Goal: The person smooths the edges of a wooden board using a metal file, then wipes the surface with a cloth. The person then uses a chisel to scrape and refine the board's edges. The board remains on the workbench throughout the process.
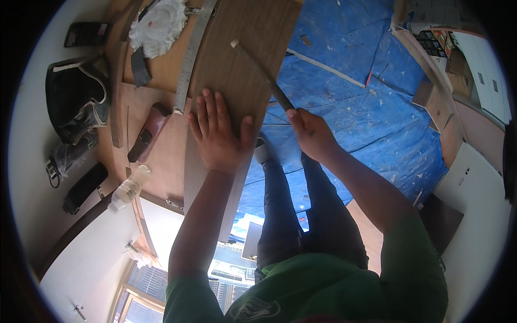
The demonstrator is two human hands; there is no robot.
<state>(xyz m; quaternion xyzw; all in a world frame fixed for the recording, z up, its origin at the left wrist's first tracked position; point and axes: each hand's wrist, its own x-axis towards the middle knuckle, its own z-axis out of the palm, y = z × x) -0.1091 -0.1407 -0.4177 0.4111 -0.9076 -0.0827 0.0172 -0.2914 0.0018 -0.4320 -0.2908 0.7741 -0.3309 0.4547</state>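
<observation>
My left hand lies flat on a long brown wood-grain board, fingers stretched forward and thumb spread to the right. In my right hand, closed round its near end, is a long dark bar with a pale tip, slim like a file. It slants forward and left over the board, the tip above the board's far part; whether the bar touches the wood I cannot tell. Left of the board runs a metal ruler. A reddish wooden block like a hand plane lies on the workbench left of my left hand.
A clear plastic bottle lies at the bench's left edge. Farther up are a crumpled white sheet and a dark strip. A black bag is at the far left. A blue tarp covers the floor, with a thin strip on it.
</observation>
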